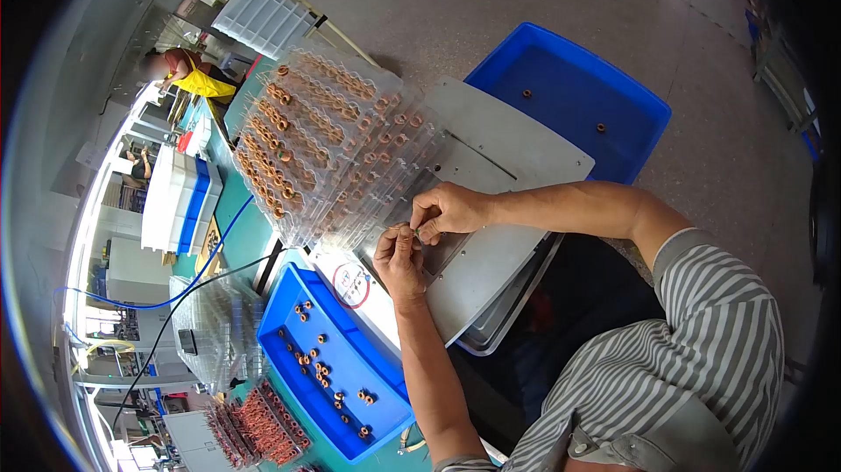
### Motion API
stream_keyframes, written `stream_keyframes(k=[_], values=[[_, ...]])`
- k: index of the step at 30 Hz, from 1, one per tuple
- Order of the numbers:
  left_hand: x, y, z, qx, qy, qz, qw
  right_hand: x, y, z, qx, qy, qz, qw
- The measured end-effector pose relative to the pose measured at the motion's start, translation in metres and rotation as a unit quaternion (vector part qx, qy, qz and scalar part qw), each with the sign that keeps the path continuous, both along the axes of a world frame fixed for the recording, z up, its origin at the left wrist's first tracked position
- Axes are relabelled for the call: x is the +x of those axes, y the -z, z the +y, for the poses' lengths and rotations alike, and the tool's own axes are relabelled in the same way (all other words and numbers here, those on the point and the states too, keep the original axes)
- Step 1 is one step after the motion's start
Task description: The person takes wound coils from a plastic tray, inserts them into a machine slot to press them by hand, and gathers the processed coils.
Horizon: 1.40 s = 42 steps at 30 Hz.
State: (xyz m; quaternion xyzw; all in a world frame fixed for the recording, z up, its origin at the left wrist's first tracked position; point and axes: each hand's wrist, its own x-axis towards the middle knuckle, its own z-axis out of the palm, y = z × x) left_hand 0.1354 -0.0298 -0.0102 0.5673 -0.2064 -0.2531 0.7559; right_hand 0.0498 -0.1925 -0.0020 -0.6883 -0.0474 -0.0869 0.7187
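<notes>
My left hand and my right hand meet over the metal plate. Fingers of both hands are pinched together around something small that they mostly hide. Just beyond them stands a stack of clear plastic trays, its top tray holding rows of copper-coloured coils with wire ends. To the left of my left hand, a blue bin holds several small copper-coloured rings.
A larger blue bin with a few rings is beyond the plate. White crates, a blue hose and a rack of red-wired parts are at the left. A person in a yellow apron is farther back.
</notes>
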Motion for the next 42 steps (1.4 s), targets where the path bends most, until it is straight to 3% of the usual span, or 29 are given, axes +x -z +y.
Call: stream_keyframes(k=[4, 10, 17, 21, 23, 27, 39, 42], values=[[0.000, -0.001, -0.002, 0.015, -0.019, 0.036, 0.999, 0.000, -0.001, 0.001, -0.021, 0.018, -0.012, 1.000], [0.001, -0.003, -0.002, 0.027, -0.011, 0.069, 0.997, 0.006, 0.010, 0.002, 0.068, 0.054, -0.005, 0.996], [0.003, -0.001, -0.002, 0.015, 0.007, 0.071, 0.997, 0.005, 0.002, -0.001, 0.052, 0.063, 0.027, 0.996], [0.004, -0.002, -0.004, -0.008, -0.064, 0.043, 0.997, 0.006, -0.018, -0.014, -0.054, 0.120, 0.017, 0.991], [0.008, -0.001, -0.002, -0.016, -0.073, 0.051, 0.996, 0.009, -0.031, -0.021, -0.270, 0.143, -0.002, 0.952], [0.015, 0.003, -0.001, -0.036, -0.108, 0.063, 0.992, 0.017, -0.040, -0.024, -0.400, 0.103, 0.023, 0.910], [0.017, 0.002, -0.001, -0.024, -0.120, 0.080, 0.989, 0.029, -0.044, -0.025, -0.459, 0.027, 0.089, 0.883], [0.017, 0.001, 0.000, -0.023, -0.118, 0.085, 0.989, 0.031, -0.041, -0.024, -0.459, 0.051, 0.072, 0.884]])
